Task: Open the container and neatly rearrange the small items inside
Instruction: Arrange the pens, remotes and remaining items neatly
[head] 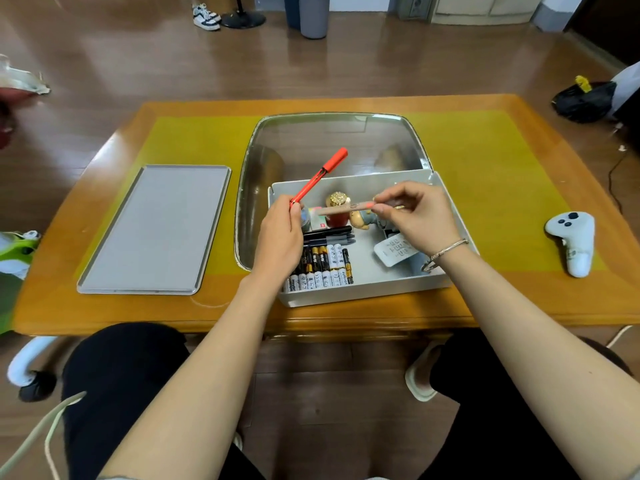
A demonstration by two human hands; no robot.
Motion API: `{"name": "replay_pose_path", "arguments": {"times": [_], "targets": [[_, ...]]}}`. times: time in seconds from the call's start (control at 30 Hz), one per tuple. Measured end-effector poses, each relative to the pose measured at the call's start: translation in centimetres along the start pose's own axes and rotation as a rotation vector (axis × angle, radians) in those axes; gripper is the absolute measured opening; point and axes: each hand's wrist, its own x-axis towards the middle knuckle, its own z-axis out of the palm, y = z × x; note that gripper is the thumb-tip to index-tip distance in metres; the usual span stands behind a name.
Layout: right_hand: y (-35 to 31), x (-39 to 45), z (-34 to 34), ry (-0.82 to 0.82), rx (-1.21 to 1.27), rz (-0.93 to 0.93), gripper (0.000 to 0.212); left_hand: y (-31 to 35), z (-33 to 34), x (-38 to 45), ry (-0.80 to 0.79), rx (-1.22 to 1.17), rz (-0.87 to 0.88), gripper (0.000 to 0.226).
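The white container [363,289] sits open on the tabletop [485,202], near its front edge, and serves here as the reference point. Its clear lid [329,140] stands raised behind it, hinged back toward the far side.

Inside the container, along the front wall on the left, a row of batteries [322,268] lies side by side, a second row packed just behind it. Behind the batteries, several dark pens [329,236] lie lengthwise. Toward the back stand a small red bottle with a gold cap [338,207] and a small figurine [362,220] just beside it. On the right part of the container floor rests a flat white packet [396,252], tilted.

The left hand [280,240] is over the container's left side. Its fingers are clamped on the lower end of a red pen [320,174], which slants up and away over the container's back wall toward the lid.

The right hand [415,216] is over the container's right side, a bracelet [446,252] at the wrist. Its fingers are pinched together on one end of a tan stick-like item [343,208], held roughly level above the bottle and figurine.

Left of the container, well apart, a grey tray [156,230] lies flat on the tabletop. To the right, well apart, lies a white controller [573,240].
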Motion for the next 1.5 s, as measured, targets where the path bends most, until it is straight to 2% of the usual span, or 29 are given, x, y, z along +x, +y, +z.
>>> {"name": "replay_pose_path", "arguments": {"times": [0.1, 0.23, 0.3, 0.4, 0.5, 0.63, 0.73, 0.97, 1.17, 1.3, 1.4, 1.5], "targets": [[-0.2, -0.2, 1.3, -0.058, 0.11, 0.004, 0.019, -0.1, 0.0, 0.1, -0.041, -0.097, -0.038, 0.02], [-0.1, -0.2, 2.5, -0.124, 0.06, 0.018, 0.021, -0.7, -0.1, 0.1, -0.071, -0.109, -0.069, 0.021], [0.3, -0.1, 3.0, -0.184, -0.043, 0.018, 0.024, -1.0, -0.4, 0.0, -0.052, -0.058, -0.072, 0.021], [0.8, 0.2, 3.6, -0.242, -0.322, -0.063, 0.019, -1.5, -0.9, 0.1, -0.038, 0.008, -0.066, 0.017], [1.1, 0.9, 3.9, -0.247, -0.456, -0.104, 0.017, -1.8, -1.5, 0.3, -0.028, 0.134, -0.027, 0.021], [2.0, 1.7, 4.6, -0.313, -0.66, -0.144, 0.018, -2.7, -1.8, 0.0, 0.094, 0.244, -0.024, 0.026], [2.7, 2.0, 5.7, -0.376, -0.746, -0.127, 0.018, -3.2, -1.2, -0.5, 0.081, 0.227, -0.029, 0.026], [3.7, 2.9, 7.7, -0.412, -0.902, -0.096, 0.021, -3.6, -0.7, -0.8, 0.08, 0.235, -0.017, 0.026], [4.0, 2.9, 7.9, -0.393, -0.879, -0.065, 0.013, -3.6, -0.5, -0.8, 0.077, 0.256, -0.026, 0.024], [3.8, 2.9, 7.7, -0.393, -0.809, -0.03, 0.017, -3.6, -0.4, -1.0, 0.093, 0.295, -0.023, 0.022], [3.6, 2.7, 6.7, -0.298, -0.735, -0.018, 0.015, -3.5, -0.5, -0.9, 0.094, 0.392, -0.005, 0.021], [3.3, 2.1, 5.4, -0.166, -0.646, -0.086, 0.025, -3.2, -0.6, -0.8, 0.082, 0.53, 0.063, 0.021]]}}
